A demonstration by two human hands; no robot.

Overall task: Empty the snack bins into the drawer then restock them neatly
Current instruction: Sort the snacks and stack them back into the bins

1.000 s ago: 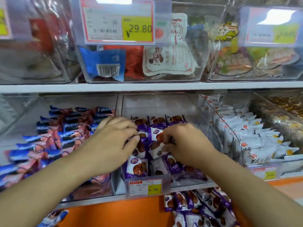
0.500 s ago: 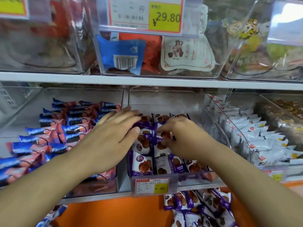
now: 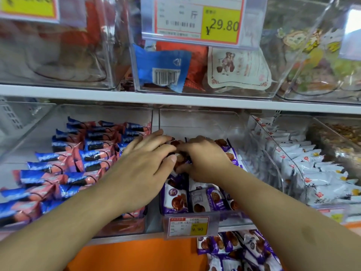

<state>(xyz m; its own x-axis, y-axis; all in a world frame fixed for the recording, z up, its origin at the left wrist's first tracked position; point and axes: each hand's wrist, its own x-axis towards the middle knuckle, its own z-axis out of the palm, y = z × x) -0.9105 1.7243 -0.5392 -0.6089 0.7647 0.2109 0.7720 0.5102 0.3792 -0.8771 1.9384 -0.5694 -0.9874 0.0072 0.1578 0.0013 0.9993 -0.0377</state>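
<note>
A clear middle snack bin [image 3: 197, 122] on the lower shelf holds purple cookie packets [image 3: 175, 198]. Both hands are deep inside it, near its back. My left hand [image 3: 142, 169] lies over the packets with fingers stretched forward, thumb touching one. My right hand [image 3: 205, 159] has its fingers curled down around packets in the middle of the bin; the fingertips are hidden. More purple packets [image 3: 234, 249] lie in the open drawer below, at the bottom right.
A bin of blue-and-pink packets [image 3: 78, 157] stands to the left, a bin of white packets [image 3: 304, 165] to the right. Upper shelf bins [image 3: 195, 71] hang just above, with a 29.80 price tag [image 3: 197, 18]. A 9.90 tag [image 3: 189, 225] fronts the middle bin.
Both hands have slid further back into the middle bin and come closer together. The left fingers have straightened out over the packets.
</note>
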